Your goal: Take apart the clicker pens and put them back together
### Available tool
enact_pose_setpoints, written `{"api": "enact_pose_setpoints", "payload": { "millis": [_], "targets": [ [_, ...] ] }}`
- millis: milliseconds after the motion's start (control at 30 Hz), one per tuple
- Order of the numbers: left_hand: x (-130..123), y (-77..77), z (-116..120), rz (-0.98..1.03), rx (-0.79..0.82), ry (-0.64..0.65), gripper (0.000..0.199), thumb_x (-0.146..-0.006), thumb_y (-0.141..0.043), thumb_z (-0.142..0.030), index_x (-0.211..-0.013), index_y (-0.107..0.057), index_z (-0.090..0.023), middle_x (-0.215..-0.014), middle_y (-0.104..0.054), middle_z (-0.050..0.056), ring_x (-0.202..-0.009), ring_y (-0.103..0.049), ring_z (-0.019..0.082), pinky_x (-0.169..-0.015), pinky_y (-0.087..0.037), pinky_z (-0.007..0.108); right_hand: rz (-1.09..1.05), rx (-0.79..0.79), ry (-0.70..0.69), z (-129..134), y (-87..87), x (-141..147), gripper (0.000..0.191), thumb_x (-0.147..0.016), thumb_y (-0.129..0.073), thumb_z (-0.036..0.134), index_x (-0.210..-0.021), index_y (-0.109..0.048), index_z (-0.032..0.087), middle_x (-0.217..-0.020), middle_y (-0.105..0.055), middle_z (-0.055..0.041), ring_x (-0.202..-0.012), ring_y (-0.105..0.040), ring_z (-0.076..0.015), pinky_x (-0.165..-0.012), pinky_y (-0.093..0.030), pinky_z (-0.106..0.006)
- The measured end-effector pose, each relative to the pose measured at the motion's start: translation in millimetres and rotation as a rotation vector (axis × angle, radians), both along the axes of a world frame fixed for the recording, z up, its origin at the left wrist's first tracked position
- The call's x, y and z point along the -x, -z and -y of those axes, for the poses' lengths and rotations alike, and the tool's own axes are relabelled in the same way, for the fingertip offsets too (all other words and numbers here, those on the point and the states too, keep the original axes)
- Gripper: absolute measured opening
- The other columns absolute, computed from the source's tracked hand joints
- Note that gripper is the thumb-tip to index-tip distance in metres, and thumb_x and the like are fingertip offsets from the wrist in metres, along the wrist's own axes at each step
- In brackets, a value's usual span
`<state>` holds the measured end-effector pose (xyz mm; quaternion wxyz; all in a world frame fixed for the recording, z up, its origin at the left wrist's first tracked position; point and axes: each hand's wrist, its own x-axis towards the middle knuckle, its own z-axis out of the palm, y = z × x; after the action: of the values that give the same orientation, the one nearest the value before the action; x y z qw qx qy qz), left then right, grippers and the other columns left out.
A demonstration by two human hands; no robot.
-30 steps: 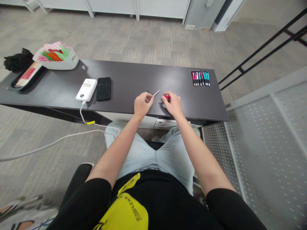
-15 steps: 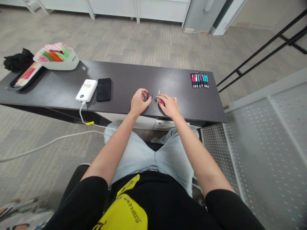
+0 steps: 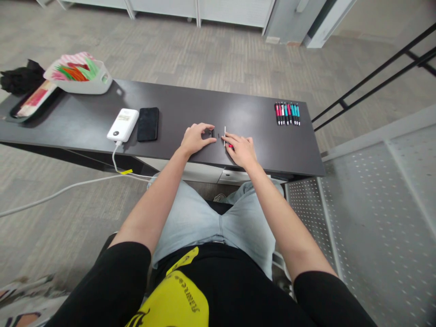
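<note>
My left hand point(image 3: 196, 137) rests over the tabletop, with thumb and forefinger spread apart around small black pieces point(image 3: 212, 133) lying on the surface. One tiny dark bit point(image 3: 218, 135) lies in the gap between my two hands. My right hand point(image 3: 242, 151) is on the right of it, its fingers curled low over the table. A thin white stick, like a pen refill point(image 3: 225, 130), lies upright in view at its fingertips. Between my right thumb and forefinger shows a red pen part point(image 3: 230, 146), mostly covered by the fingers.
On the dark table point(image 3: 190, 102), a row of several pens point(image 3: 288, 113) lies at the right. Left of my hands are a black phone point(image 3: 148, 124) and a white power bank point(image 3: 123, 125) with its cable. A white basket point(image 3: 91, 86), a black tray point(image 3: 20, 119) and a black bundle point(image 3: 22, 79) sit far left.
My left hand has shifted slightly left, and its thumb and forefinger have spread wider around the black pieces. The right hand stays by the white stick. The camera view has tilted slightly.
</note>
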<state>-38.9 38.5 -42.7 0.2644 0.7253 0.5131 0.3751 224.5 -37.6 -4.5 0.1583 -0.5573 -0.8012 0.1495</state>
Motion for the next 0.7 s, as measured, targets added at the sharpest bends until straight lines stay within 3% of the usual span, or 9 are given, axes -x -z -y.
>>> {"api": "enact_pose_setpoints", "payload": {
  "millis": [267,400,500,700],
  "targets": [
    [-1.6,-1.1,0.2,0.013,0.009,0.001,0.053,-0.072,-0.118,-0.027,-0.117,-0.093,-0.037,-0.129,-0.095,0.006,-0.106,-0.077,0.039,-0.111,-0.05,0.056,0.019,-0.003,-0.007,-0.8,-2.5,2.9,0.058,-0.127,-0.052,0.035,-0.181,-0.074,0.033,-0.191,-0.067,-0.01,-0.148,-0.075,-0.0463,-0.124,-0.049,-0.067],
    [-1.0,-1.3,1.6,-0.009,0.013,-0.001,0.057,-0.072,-0.12,-0.026,-0.119,-0.09,-0.036,-0.134,-0.094,0.006,-0.109,-0.078,0.039,-0.113,-0.05,0.055,-0.052,-0.029,0.044,1.3,-2.6,1.2,0.064,-0.122,-0.059,0.035,-0.184,-0.067,0.024,-0.182,-0.071,-0.0208,-0.16,-0.071,-0.0463,-0.129,-0.054,-0.064],
    [-1.2,-2.7,4.8,-0.025,0.004,-0.002,0.059,-0.072,-0.118,-0.025,-0.122,-0.089,-0.034,-0.136,-0.092,0.007,-0.111,-0.079,0.038,-0.114,-0.051,0.054,-0.084,-0.033,0.114,1.5,1.0,-1.3,0.069,-0.116,-0.066,0.04,-0.182,-0.064,0.02,-0.176,-0.069,-0.0271,-0.157,-0.071,-0.0494,-0.133,-0.055,-0.067],
    [-3.7,-4.2,5.9,0.175,-0.014,-0.103,0.028,-0.092,-0.102,-0.033,-0.109,-0.081,-0.029,-0.119,-0.085,0.007,-0.089,-0.072,0.026,-0.101,-0.059,0.046,-0.349,-0.052,0.22,-7.6,14.1,-9.0,0.059,-0.118,-0.047,0.038,-0.17,-0.071,0.022,-0.166,-0.072,-0.0241,-0.158,-0.069,-0.0407,-0.142,-0.054,-0.063]
  ]
}}
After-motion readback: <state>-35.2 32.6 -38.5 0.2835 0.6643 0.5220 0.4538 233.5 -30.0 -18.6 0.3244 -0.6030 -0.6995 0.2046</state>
